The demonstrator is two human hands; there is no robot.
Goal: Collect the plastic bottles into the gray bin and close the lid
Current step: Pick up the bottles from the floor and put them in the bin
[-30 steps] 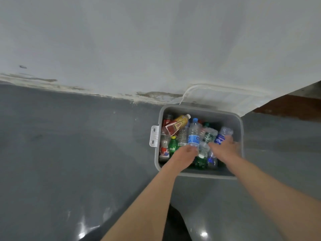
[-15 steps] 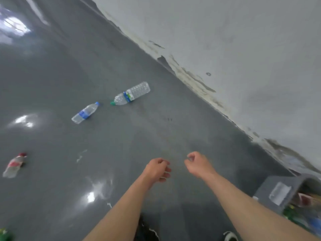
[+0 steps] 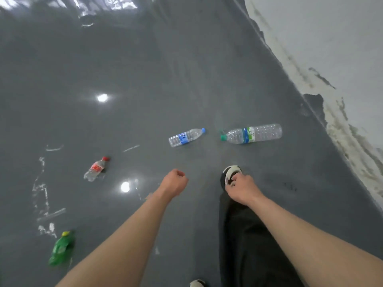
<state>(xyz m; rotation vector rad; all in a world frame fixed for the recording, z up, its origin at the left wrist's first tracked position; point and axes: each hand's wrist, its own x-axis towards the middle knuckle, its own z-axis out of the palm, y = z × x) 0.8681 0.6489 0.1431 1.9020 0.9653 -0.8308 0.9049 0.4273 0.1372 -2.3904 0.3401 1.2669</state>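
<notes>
The bin is lost from view; four bottles are now seen mid-frame, hands emptied.

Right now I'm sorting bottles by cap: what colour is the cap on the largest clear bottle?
Green, on the largest clear bottle, seen in the head view.

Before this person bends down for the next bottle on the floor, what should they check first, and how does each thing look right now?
1. Both hands free: left hand and right hand loosely curled, holding nothing. Ok.
2. Bottles left to collect: blue-cap bottle, green-cap bottle, red-cap bottle and green bottle lie on the floor. Ok.
3. Nearest targets apart: the blue-cap and green-cap bottles do not touch. Ok.
4. Footing: shoe is clear of every bottle. Ok.
5. Gray bin within reach: out of view. Cannot tell.
</notes>
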